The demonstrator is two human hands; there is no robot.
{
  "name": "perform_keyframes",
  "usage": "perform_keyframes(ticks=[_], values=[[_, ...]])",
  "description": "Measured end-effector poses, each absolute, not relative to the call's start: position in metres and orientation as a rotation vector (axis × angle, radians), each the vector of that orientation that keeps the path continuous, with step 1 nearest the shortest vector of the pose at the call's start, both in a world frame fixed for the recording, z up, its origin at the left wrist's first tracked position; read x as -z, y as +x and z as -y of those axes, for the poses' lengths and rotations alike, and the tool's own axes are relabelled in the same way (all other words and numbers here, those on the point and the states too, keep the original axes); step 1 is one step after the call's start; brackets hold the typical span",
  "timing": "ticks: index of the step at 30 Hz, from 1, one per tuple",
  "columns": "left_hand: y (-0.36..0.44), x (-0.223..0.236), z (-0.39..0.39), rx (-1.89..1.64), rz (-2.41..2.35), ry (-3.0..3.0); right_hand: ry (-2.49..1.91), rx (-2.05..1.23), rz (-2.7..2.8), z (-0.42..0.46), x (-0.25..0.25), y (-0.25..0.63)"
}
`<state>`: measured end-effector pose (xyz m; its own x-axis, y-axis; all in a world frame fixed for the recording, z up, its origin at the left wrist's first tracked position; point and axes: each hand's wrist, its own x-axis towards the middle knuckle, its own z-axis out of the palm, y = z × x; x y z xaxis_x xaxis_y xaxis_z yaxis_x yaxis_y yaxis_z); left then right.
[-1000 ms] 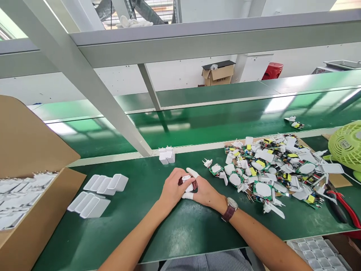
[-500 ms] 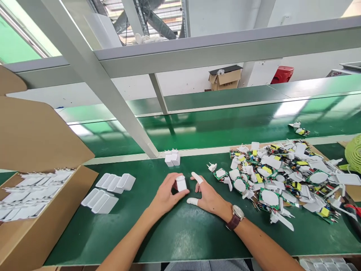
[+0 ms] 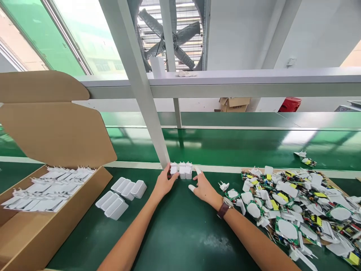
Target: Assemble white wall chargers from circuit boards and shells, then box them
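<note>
My left hand (image 3: 164, 183) reaches to the back of the bench, thumb and forefinger around a white plug adapter (image 3: 174, 168) with its pins up. Directly to its right, two more white plug adapters (image 3: 185, 171) stand upright in the same row. My right hand (image 3: 205, 189), with white covers on thumb and forefinger, is spread just right of that row, holding nothing. Left of my left arm lie two short rows of open white plastic housings (image 3: 124, 195).
An open cardboard box (image 3: 81, 210) with several layers of white plug parts stands at left. A heap of circuit boards and white parts (image 3: 296, 210) covers the right side. A slanted grey post (image 3: 148, 116) meets the bench's back edge by my left hand.
Both hands have moved forward to the back edge. The adapter in my left hand now stands beside the two adapters there. The view has tilted up and turned left.
</note>
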<state>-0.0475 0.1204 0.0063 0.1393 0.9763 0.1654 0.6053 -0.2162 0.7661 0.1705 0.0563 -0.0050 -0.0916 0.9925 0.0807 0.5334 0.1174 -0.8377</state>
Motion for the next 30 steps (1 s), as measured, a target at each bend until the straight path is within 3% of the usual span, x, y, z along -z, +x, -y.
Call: perform_keyframes(ticks=[6,10,15,19,24,27,30], values=[[-0.048,0.006,-0.111,-0.926,-1.459,1.962,-1.452,-0.849,1.768,-0.083,0.004,0.148],[-0.056,-0.013,-0.104,-0.870,-1.497,1.987,-1.487,-0.877,1.778,-0.066,0.000,0.167],[-0.108,-0.061,-0.090,-1.014,-1.678,2.427,-1.672,-0.385,1.976,-0.019,-0.030,0.246],[-0.160,-0.067,-0.077,-0.889,-1.983,2.579,-2.098,-0.089,2.092,0.022,-0.041,0.288],[-0.167,-0.051,-0.067,-0.710,-1.916,2.630,-2.162,-0.051,2.098,0.035,-0.044,0.283],[-0.142,-0.061,-0.054,-0.855,-1.731,2.582,-2.033,-0.080,2.097,0.035,-0.061,0.279],[-0.105,-0.077,-0.037,-0.927,-1.451,2.511,-1.834,-0.307,2.258,0.037,-0.078,0.279]])
